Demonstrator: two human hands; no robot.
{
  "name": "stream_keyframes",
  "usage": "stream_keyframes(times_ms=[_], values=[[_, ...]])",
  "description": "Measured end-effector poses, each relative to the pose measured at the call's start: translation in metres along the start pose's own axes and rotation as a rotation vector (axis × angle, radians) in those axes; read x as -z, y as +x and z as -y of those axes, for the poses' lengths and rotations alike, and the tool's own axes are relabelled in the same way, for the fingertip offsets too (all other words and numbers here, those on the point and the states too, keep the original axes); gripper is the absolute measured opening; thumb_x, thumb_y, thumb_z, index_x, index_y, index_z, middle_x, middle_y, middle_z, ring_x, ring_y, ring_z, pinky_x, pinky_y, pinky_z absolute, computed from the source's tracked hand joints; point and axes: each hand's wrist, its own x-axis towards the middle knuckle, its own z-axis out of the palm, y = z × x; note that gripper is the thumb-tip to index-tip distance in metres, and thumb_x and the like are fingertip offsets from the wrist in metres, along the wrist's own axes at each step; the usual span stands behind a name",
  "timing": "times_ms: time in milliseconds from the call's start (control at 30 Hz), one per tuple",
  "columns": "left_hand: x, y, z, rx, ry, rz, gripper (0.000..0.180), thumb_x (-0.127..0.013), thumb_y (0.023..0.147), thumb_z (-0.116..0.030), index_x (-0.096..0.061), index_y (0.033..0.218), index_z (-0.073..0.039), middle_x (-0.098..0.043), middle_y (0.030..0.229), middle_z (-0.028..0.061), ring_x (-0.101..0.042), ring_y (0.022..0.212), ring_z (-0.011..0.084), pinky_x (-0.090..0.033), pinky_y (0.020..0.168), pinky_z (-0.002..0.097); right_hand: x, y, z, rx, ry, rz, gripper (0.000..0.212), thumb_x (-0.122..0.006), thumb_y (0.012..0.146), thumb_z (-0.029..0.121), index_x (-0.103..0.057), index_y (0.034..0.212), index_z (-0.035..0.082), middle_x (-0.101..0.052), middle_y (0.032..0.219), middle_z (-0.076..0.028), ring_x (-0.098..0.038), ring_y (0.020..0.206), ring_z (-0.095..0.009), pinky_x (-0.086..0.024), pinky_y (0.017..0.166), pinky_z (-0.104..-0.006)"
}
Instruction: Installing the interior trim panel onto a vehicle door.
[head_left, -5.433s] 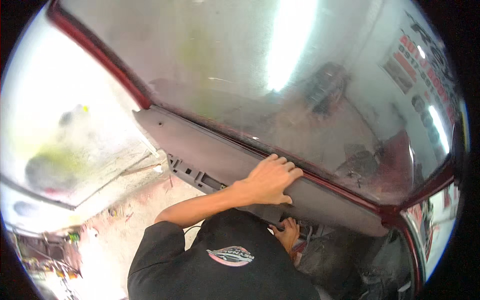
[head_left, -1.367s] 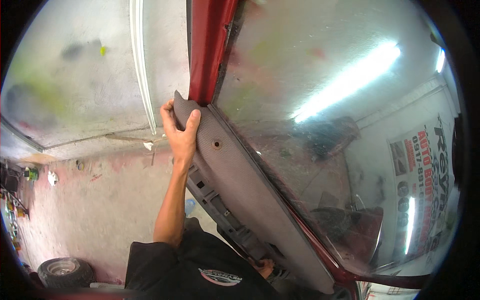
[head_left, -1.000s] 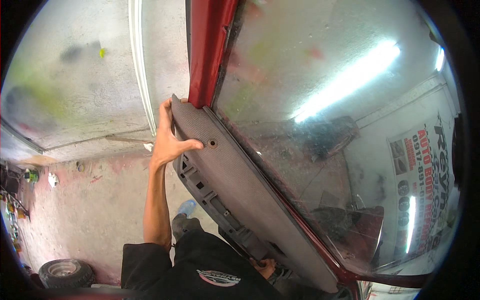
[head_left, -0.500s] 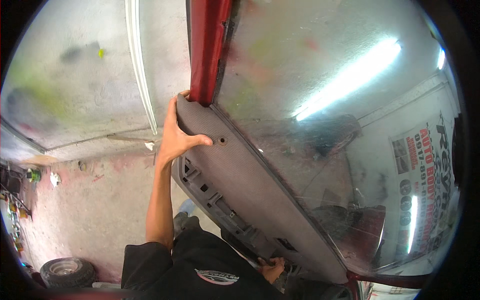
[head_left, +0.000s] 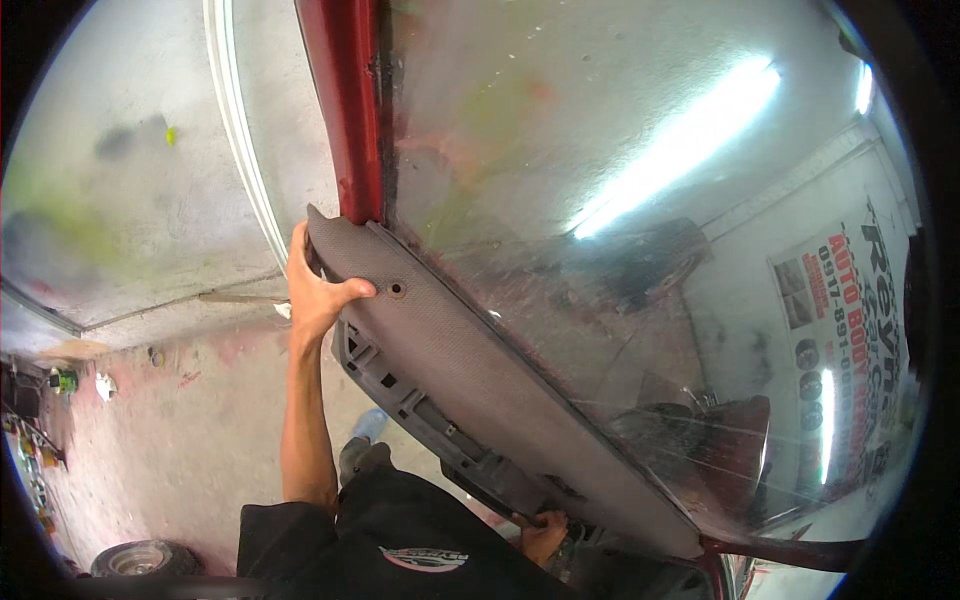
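A grey textured car door panel runs slantwise below the door's window glass, with a red window frame rising from its far end. My left hand grips the panel's far upper corner, the thumb on its face beside a small round hole and the fingers round the edge. Along the panel's near side is a dark grey plastic section with several square openings. At its lower end my right hand has its fingers closed on the panel's edge, partly hidden by the dark shirt.
A concrete floor stretches to the left, with a wheel lying at the lower left. Cans and clutter line the far left. Paint-marked walls stand behind, and a printed banner hangs at the right, beyond the glass.
The view has shifted, so the door and panel appear farther left. My left hand sits slightly lower on the panel's corner, leaving its tip exposed. The right hand keeps its place.
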Motion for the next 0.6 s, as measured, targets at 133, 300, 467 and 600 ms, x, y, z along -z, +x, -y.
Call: stream_keyframes(times_ms=[133,300,467,600], values=[[-0.001,-0.002,-0.001,0.015,0.043,-0.012,0.102,-0.093,0.043,-0.05,-0.047,0.118,0.001,-0.057,0.105,0.01,-0.056,0.102,0.0227,-0.043,0.093,0.0357,-0.005,0.001,0.002,0.032,-0.092,-0.1,0.043,-0.09,0.037,0.015,-0.055,0.058,0.001,-0.055,0.068,-0.016,-0.054,0.068,-0.039,-0.04,0.061,-0.0492],[-0.003,-0.005,-0.004,0.034,0.025,-0.016,0.1,-0.092,0.047,-0.048,-0.045,0.121,0.001,-0.055,0.108,0.0104,-0.055,0.104,0.0236,-0.042,0.094,0.036,-0.003,0.002,0.011,-0.138,-0.046,0.02,0.044,-0.09,0.039,0.017,-0.055,0.059,0.0,-0.055,0.071,-0.017,-0.055,0.073,-0.039,-0.041,0.066,-0.0501],[-0.006,-0.009,0.001,0.035,-0.079,-0.003,0.102,-0.091,0.05,-0.047,-0.041,0.126,0.0,-0.053,0.112,0.011,-0.052,0.108,0.0236,-0.041,0.096,0.0369,-0.003,0.003,0.011,-0.154,0.03,0.017,0.044,-0.09,0.041,0.02,-0.054,0.059,0.001,-0.055,0.073,-0.017,-0.055,0.075,-0.039,-0.041,0.066,-0.0504],[-0.006,-0.012,0.003,0.042,-0.079,0.019,0.107,-0.09,0.05,-0.048,-0.038,0.13,-0.001,-0.05,0.118,0.013,-0.05,0.113,0.0255,-0.039,0.099,0.0379,-0.009,0.001,0.007,-0.126,0.014,0.011,0.044,-0.09,0.042,0.021,-0.054,0.06,0.001,-0.055,0.073,-0.016,-0.054,0.076,-0.04,-0.04,0.065,-0.0507]])
